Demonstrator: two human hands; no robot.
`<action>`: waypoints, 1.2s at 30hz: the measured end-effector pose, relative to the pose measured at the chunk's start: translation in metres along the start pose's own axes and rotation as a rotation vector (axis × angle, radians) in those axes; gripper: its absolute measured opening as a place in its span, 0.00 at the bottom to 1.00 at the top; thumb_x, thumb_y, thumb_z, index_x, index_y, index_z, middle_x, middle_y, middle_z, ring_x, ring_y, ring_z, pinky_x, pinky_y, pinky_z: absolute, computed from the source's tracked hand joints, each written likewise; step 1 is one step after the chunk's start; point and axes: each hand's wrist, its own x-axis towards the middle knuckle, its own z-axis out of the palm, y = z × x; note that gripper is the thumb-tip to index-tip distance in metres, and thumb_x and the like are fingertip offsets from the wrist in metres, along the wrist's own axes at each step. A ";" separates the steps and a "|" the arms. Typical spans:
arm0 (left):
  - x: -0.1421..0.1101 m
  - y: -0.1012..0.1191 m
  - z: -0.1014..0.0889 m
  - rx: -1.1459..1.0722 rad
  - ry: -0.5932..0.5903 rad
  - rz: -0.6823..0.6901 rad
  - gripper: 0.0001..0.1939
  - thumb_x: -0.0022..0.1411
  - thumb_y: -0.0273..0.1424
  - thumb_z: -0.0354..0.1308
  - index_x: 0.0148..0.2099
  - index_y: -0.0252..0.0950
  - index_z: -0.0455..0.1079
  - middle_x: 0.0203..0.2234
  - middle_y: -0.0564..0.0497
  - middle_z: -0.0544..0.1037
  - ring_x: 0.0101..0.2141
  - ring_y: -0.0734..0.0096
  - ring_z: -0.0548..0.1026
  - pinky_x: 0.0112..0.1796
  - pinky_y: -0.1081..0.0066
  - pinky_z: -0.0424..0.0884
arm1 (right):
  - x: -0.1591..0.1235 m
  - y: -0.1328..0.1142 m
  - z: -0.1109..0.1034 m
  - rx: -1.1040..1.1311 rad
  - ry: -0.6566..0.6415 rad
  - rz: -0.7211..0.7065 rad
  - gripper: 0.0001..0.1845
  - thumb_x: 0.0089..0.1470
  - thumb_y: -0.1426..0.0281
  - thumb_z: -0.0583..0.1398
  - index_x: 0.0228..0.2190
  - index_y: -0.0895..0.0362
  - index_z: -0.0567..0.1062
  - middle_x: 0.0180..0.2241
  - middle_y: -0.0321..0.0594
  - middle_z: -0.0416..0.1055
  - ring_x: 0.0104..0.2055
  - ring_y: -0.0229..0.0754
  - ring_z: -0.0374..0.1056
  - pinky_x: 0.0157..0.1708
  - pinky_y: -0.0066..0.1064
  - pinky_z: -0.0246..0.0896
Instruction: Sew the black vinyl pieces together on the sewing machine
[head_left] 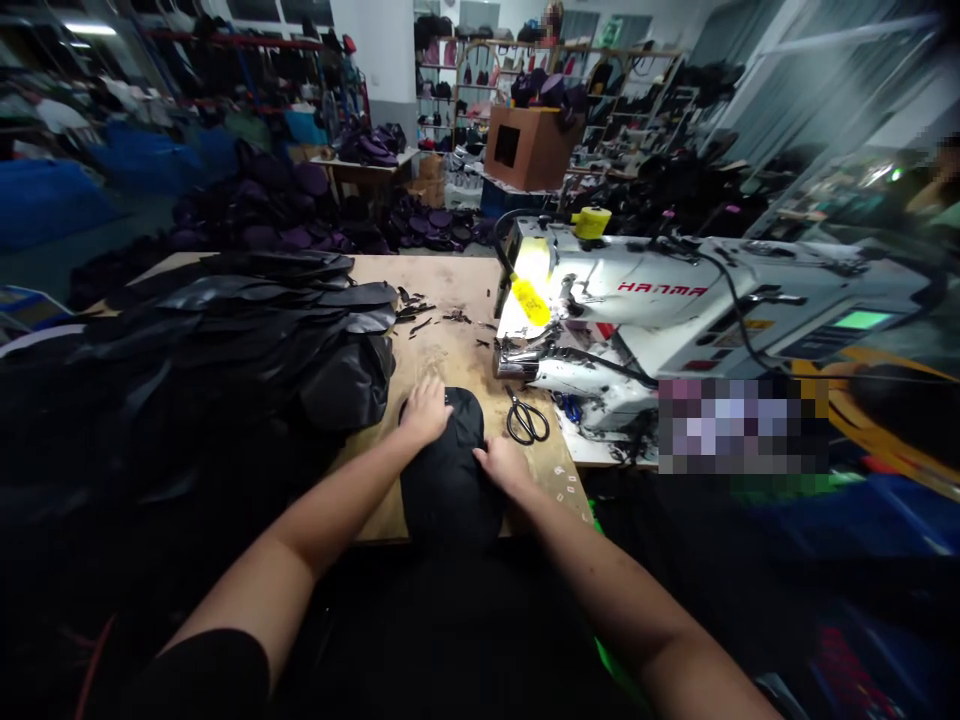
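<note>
black fabric piece (448, 470) lying at the near edge of the wooden bench (450, 340), pressed from above by both forward-reaching arms; left hand (426, 412) and right hand (504, 465) are laid flat upon it, fingers (429, 392) spread wide, nothing pinched; black-handled scissors (526, 420) are placed just beside.

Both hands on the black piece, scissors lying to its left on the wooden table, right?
Not quite: the head view shows the black-handled scissors to the right of the black piece, not its left. The rest stands: left hand and right hand are on it, on the wooden table.
</note>
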 end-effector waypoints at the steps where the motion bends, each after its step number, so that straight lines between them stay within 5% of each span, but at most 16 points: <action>1: -0.010 0.005 0.015 -0.014 -0.045 0.009 0.31 0.73 0.39 0.52 0.72 0.29 0.62 0.72 0.34 0.60 0.72 0.46 0.55 0.70 0.52 0.53 | -0.002 0.000 0.001 -0.007 0.031 -0.004 0.16 0.63 0.60 0.60 0.44 0.57 0.80 0.41 0.54 0.80 0.46 0.54 0.77 0.46 0.40 0.69; 6: -0.037 0.005 0.053 0.004 -0.049 0.066 0.37 0.73 0.45 0.49 0.75 0.27 0.57 0.74 0.33 0.54 0.74 0.44 0.50 0.71 0.47 0.49 | 0.015 -0.016 0.009 0.115 0.340 -0.368 0.28 0.64 0.71 0.51 0.63 0.64 0.70 0.64 0.59 0.68 0.68 0.55 0.62 0.67 0.47 0.57; 9: -0.036 0.001 0.054 0.012 -0.049 0.088 0.35 0.73 0.40 0.49 0.75 0.27 0.57 0.74 0.34 0.54 0.74 0.46 0.50 0.72 0.48 0.49 | 0.044 -0.032 0.014 0.149 0.274 -0.527 0.31 0.68 0.70 0.47 0.68 0.65 0.64 0.71 0.54 0.59 0.74 0.51 0.52 0.73 0.47 0.46; 13: -0.035 -0.003 0.052 -0.006 -0.031 0.102 0.34 0.74 0.40 0.48 0.74 0.24 0.59 0.73 0.33 0.55 0.74 0.46 0.52 0.72 0.48 0.51 | 0.075 -0.036 0.021 0.007 0.100 -0.495 0.32 0.70 0.66 0.48 0.70 0.68 0.61 0.72 0.55 0.57 0.76 0.54 0.49 0.74 0.49 0.41; 19: -0.050 -0.010 0.054 -0.030 -0.037 0.230 0.33 0.74 0.40 0.52 0.73 0.24 0.60 0.72 0.32 0.59 0.73 0.46 0.55 0.70 0.47 0.54 | 0.085 -0.024 0.031 -0.143 0.128 -0.489 0.31 0.72 0.64 0.46 0.70 0.62 0.64 0.74 0.48 0.53 0.77 0.53 0.46 0.75 0.50 0.39; 23: -0.075 0.011 0.053 -0.040 -0.077 0.140 0.29 0.75 0.36 0.49 0.72 0.28 0.62 0.72 0.35 0.61 0.72 0.48 0.56 0.70 0.47 0.57 | 0.089 -0.026 0.034 -0.147 0.156 -0.455 0.31 0.72 0.65 0.46 0.70 0.62 0.63 0.73 0.46 0.54 0.77 0.54 0.46 0.75 0.52 0.39; 28: -0.122 0.045 0.052 -0.054 -0.095 0.201 0.36 0.74 0.50 0.52 0.73 0.32 0.61 0.73 0.36 0.58 0.73 0.44 0.53 0.69 0.42 0.54 | 0.097 -0.029 0.030 -0.065 0.176 -0.406 0.30 0.71 0.67 0.48 0.69 0.63 0.65 0.72 0.51 0.56 0.76 0.57 0.48 0.74 0.55 0.41; 32: -0.137 0.043 0.052 -0.046 -0.087 0.315 0.39 0.72 0.56 0.50 0.75 0.38 0.60 0.74 0.39 0.56 0.74 0.44 0.52 0.69 0.40 0.54 | 0.068 0.007 0.024 0.141 0.308 -0.469 0.30 0.70 0.66 0.48 0.67 0.63 0.68 0.68 0.53 0.64 0.73 0.54 0.56 0.72 0.52 0.51; 36: -0.120 0.033 0.052 -0.021 -0.032 0.323 0.36 0.73 0.52 0.52 0.74 0.38 0.62 0.73 0.39 0.58 0.73 0.44 0.55 0.69 0.40 0.55 | 0.000 0.091 0.016 0.205 0.565 -0.492 0.24 0.68 0.67 0.52 0.59 0.56 0.77 0.60 0.48 0.75 0.65 0.52 0.69 0.68 0.50 0.62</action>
